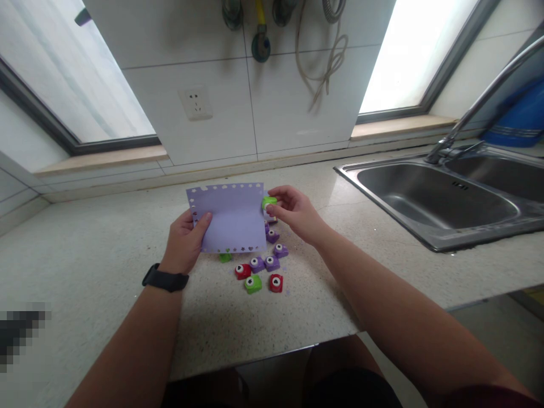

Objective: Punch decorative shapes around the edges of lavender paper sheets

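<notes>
My left hand [187, 235] grips the left edge of a sheet of purple paper [233, 218], thumb on its front. Small punched shapes run along the paper's top, left and bottom edges. In my right hand [293, 209] is a green craft punch [268, 202], pinched at the upper right edge of the sheet. Whether the punch's slot is around the edge I cannot tell. Below the paper on the counter lie several more punches: purple ones [272, 262], red ones [276, 283] and a green one [253, 283]. Another green piece [225, 256] is partly hidden under the sheet.
The speckled countertop [106, 238] runs to a tiled wall with a socket [195, 102]. A steel sink [437, 198] with a tap [446, 147] is at the right. A blue object [516, 116] stands behind it. Pipes and a cable [327, 71] hang on the wall.
</notes>
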{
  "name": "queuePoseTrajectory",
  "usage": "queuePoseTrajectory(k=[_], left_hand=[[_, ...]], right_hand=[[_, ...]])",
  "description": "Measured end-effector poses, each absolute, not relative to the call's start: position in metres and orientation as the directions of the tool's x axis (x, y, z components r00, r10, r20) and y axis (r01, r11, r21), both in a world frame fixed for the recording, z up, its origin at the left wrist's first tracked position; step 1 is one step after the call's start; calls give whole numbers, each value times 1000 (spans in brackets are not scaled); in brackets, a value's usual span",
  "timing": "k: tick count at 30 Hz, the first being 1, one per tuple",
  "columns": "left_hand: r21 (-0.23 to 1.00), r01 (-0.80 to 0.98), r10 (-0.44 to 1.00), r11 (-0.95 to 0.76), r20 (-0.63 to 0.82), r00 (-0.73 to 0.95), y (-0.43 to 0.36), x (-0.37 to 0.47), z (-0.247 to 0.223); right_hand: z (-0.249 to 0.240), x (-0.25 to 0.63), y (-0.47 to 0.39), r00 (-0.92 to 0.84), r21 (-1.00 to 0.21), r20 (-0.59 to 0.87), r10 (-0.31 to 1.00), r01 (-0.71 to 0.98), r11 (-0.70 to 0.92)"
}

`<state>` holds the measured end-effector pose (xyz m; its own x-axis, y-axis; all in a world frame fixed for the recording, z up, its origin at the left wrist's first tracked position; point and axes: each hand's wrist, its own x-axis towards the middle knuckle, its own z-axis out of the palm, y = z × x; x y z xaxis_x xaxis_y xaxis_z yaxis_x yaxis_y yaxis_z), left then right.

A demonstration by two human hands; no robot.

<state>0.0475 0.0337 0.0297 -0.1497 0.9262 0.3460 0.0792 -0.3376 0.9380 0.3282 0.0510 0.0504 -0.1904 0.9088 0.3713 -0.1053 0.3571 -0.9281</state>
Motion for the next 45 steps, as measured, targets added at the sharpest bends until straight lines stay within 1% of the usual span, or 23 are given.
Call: queuePoseTrajectory(k=[16,26,38,45], left_hand=[[935,104,923,-340,353,-153,33,48,31],[943,92,934,-321,331,-135,31,49,32],[948,84,944,-307,315,-102,30,52,31],[950,51,945,-308,311,-98,31,52,28]], right_hand=[[52,328,51,-190,-940,339,921,-115,322],[53,328,51,-164,-933,354,921,-137,334],[52,325,50,-179,-940,316,932,-192,282],[47,322,51,-178,-939,292,940,-239,247]])
